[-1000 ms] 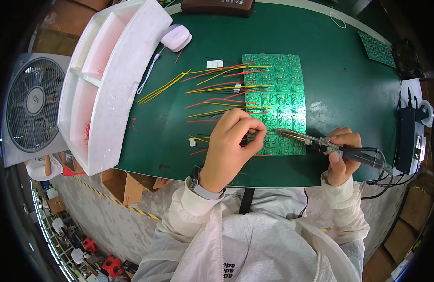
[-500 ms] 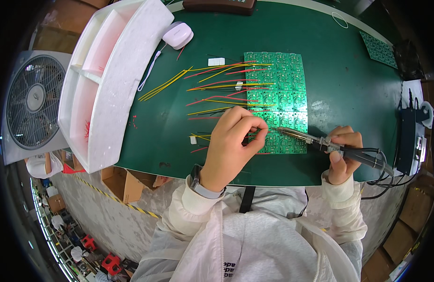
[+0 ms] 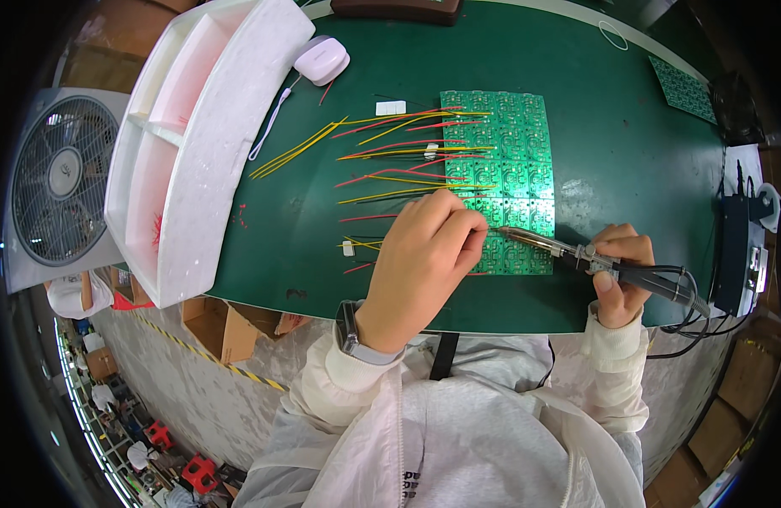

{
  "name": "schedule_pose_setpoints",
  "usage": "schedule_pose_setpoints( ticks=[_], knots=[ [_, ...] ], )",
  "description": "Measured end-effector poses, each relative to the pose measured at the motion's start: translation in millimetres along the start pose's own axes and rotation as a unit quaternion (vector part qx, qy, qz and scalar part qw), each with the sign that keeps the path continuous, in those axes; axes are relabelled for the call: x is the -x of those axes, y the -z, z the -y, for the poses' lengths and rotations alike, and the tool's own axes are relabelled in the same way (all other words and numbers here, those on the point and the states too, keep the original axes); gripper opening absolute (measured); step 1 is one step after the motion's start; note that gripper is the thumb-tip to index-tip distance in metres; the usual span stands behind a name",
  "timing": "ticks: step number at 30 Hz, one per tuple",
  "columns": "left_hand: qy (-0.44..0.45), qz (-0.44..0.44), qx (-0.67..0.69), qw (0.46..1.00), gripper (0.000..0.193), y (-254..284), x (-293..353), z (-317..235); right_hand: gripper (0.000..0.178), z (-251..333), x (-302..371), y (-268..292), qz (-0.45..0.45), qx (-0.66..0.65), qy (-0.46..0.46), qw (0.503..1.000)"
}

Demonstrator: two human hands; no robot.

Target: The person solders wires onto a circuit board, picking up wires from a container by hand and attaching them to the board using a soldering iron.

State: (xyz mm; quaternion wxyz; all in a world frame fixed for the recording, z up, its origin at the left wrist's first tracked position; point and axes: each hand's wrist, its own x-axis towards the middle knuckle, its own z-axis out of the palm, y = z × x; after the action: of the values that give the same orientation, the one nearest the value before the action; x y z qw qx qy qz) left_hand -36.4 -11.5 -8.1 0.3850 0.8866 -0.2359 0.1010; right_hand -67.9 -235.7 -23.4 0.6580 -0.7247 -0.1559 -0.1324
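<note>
Steadying the soldering iron (image 3: 566,249) at the circuit-board panel (image 3: 516,173), flat on the green table (image 3: 623,127), appears essential: the right hand (image 3: 621,267) has fingers curled round it, the left hand (image 3: 424,267) pinches closed, any contents indiscernible.

Beyond and left of the green rectangular circuit-board panel (image 3: 526,182), partly hidden by the bare left hand (image 3: 424,262), a brown oblong case (image 3: 396,9) is cropped at top.
</note>
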Motion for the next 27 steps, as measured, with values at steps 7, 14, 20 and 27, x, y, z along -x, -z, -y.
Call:
schedule_pose_setpoints(
  ticks=[7,14,20,27],
  knots=[
    [0.009,-0.005,0.006,1.000,0.018,-0.4,0.7,-2.1,0.029,1.8,0.3,-3.1,-0.012,-0.003,-0.004,1.000],
    [-0.004,-0.014,-0.009,1.000,0.020,-1.7,0.9,-1.9,0.030,0.5,1.5,-4.0,-0.015,0.005,0.014,1.000],
    [-0.014,-0.016,-0.016,1.000,0.020,-2.0,0.8,-1.4,0.032,1.3,3.2,-5.5,-0.024,0.003,-0.001,1.000],
    [-0.019,-0.019,-0.023,0.999,0.021,-2.2,1.2,-0.9,0.031,2.3,3.3,-5.4,-0.041,0.005,-0.006,0.999]
  ],
)
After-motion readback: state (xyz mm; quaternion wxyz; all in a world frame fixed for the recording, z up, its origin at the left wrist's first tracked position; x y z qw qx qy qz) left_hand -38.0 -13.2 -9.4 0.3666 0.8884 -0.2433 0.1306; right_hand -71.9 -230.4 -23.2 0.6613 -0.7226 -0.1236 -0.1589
